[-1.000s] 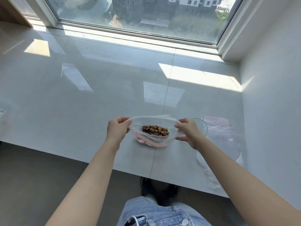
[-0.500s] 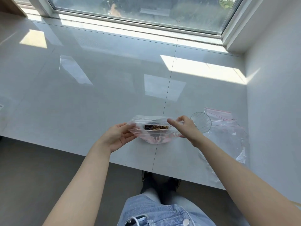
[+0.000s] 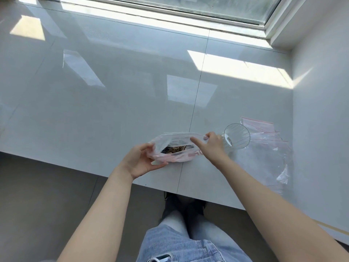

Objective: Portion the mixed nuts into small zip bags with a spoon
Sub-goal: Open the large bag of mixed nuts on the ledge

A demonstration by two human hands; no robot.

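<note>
From my head camera I count one bag (image 3: 177,148) with nuts (image 3: 172,149) in it, one clear cup (image 3: 237,136) just beyond my right hand (image 3: 211,146), and a loose heap of spare bags (image 3: 268,146) past the cup; their number I cannot tell. My left hand (image 3: 141,161) lies palm up, fingers curled round the bag's left end. My right hand pinches the bag's top edge at its right end, forefinger stretched along it. The bag sits between both hands on the ledge (image 3: 113,103).
</note>
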